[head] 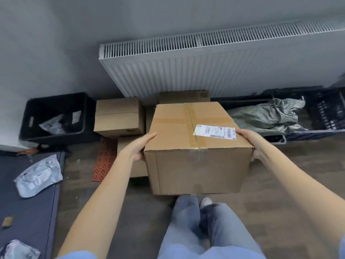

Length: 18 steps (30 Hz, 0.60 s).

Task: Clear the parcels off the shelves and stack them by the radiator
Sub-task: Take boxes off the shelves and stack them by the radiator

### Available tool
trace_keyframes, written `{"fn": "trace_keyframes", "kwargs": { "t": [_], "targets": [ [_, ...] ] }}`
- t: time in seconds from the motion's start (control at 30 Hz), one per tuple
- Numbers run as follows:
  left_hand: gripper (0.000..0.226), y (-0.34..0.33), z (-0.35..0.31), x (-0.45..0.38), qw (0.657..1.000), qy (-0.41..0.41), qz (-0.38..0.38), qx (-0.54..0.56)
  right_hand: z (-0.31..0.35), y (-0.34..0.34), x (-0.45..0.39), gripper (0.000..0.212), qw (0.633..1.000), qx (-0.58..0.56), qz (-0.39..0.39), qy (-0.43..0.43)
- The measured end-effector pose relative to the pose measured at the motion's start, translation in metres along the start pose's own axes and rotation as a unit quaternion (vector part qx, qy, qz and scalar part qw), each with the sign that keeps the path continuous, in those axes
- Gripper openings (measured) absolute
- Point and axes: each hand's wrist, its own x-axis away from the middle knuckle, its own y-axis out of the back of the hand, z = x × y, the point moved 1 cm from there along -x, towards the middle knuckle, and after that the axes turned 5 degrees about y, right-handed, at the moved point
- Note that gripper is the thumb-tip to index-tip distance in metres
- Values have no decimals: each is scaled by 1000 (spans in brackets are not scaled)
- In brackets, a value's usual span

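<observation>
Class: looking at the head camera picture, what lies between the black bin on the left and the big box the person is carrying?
In the head view, a smaller cardboard box sits between the black bin and the carried box.

A big box [196,146] is held at the frame's middle. Smaller boxes [119,116] are seen behind it, below the radiator [205,71].
</observation>
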Motion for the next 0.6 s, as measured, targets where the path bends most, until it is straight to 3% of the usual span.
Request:
{"fn": "trace_keyframes", "kwargs": {
  "t": [0.1,0.17,0.23,0.3,0.4,0.47,0.53,0.6],
  "targets": [
    [32,-3,-36,-34,999,-15,24,-28,19,0,-40,18,999,-1,-16,42],
    [45,-1,-52,-64,998,-42,33,-38,24,1,-70,18,996,15,-7,93],
    [56,-1,-56,-95,998,-38,21,-45,18,-1,-103,32,993,44,10,113],
    [60,-8,-47,-123,994,-5,-12,-108,4,-3,-132,46,992,91,13,88],
    [69,-28,-15,-158,984,31,-51,-168,-31,-9,-167,77,994,109,-2,-14],
    [71,-43,6,-170,970,0,-123,-208,-52,-19,-177,88,990,129,-42,-43],
    [71,-55,20,-180,943,-41,-208,-257,-68,-27,-184,89,971,193,-135,-24],
    [74,-61,27,-189,920,-45,-245,-303,-78,-24,-185,86,943,229,-234,-55]
  ]
}}
